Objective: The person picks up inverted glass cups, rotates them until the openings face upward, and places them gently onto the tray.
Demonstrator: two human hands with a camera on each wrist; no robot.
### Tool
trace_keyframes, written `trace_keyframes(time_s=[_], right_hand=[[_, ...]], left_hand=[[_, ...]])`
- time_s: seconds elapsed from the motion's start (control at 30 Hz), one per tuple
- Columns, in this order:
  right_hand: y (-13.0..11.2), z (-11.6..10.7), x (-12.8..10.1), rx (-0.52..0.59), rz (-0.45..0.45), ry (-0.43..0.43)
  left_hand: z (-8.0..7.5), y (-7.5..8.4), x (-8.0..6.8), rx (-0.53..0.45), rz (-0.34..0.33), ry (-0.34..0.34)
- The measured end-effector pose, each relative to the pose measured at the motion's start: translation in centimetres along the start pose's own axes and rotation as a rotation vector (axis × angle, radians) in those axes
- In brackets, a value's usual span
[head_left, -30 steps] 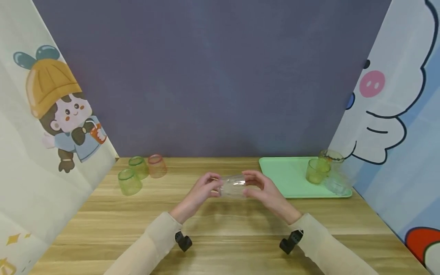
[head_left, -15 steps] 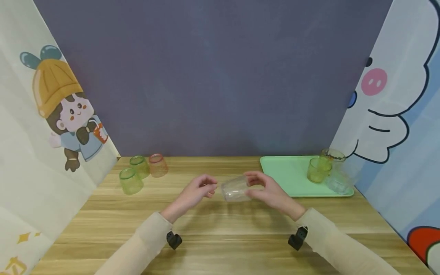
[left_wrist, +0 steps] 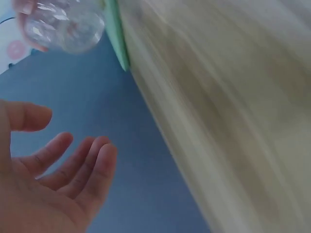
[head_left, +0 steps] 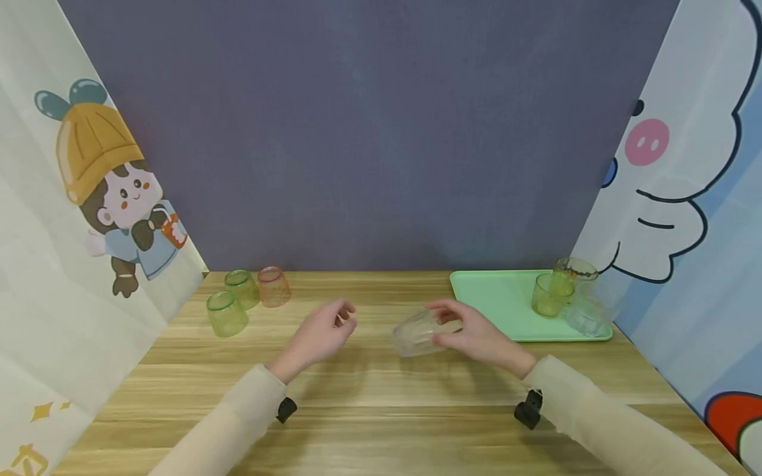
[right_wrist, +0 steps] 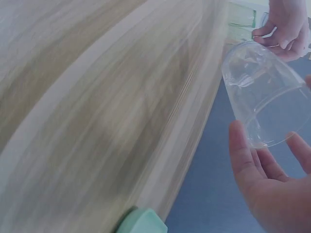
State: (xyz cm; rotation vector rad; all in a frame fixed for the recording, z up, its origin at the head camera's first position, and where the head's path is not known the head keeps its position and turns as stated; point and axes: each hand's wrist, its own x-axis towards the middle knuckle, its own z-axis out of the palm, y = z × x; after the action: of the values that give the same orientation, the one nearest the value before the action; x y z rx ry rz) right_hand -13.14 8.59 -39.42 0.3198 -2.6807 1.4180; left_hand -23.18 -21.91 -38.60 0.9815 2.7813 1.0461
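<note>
My right hand grips a clear drinking glass near its rim, above the middle of the table. The glass lies tilted in the air, its base pointing left and slightly down. In the right wrist view, thumb and fingers curl about the rim of the clear glass. My left hand hovers to the left of the glass, apart from it, holding nothing. Its fingers are loosely bent in the left wrist view, where the palm of that left hand shows.
At the right stands a mint-green tray. A yellow glass, an amber-rimmed glass and a clear glass crowd its right end. Upside down at the back left are two green glasses and a pink glass.
My left hand has let go of the clear glass and drawn away to the left. The right hand has moved slightly right, and the glass's base has tipped downward.
</note>
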Motion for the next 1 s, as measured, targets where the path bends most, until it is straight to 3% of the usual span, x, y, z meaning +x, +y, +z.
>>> trace_keyframes(time_s=[0.17,0.37,0.67,1.0], right_hand=[[-0.2,-0.5,-0.1,-0.082,0.014,-0.015],[-0.3,-0.7,0.0,-0.153,-0.015,-0.015],[-0.2,-1.3,0.1,-0.238,-0.044,-0.025],[0.1,-2.5,0.6,-0.327,-0.051,-0.022]], left_hand=[[-0.5,-1.0,0.1,0.190,0.029,0.051],[-1.2,-1.8,-0.1,0.307,0.077,0.092],[-2.7,-2.6,-0.1,0.364,0.106,0.148],[-4.4,-3.6,-0.3,0.455,0.074,0.166]])
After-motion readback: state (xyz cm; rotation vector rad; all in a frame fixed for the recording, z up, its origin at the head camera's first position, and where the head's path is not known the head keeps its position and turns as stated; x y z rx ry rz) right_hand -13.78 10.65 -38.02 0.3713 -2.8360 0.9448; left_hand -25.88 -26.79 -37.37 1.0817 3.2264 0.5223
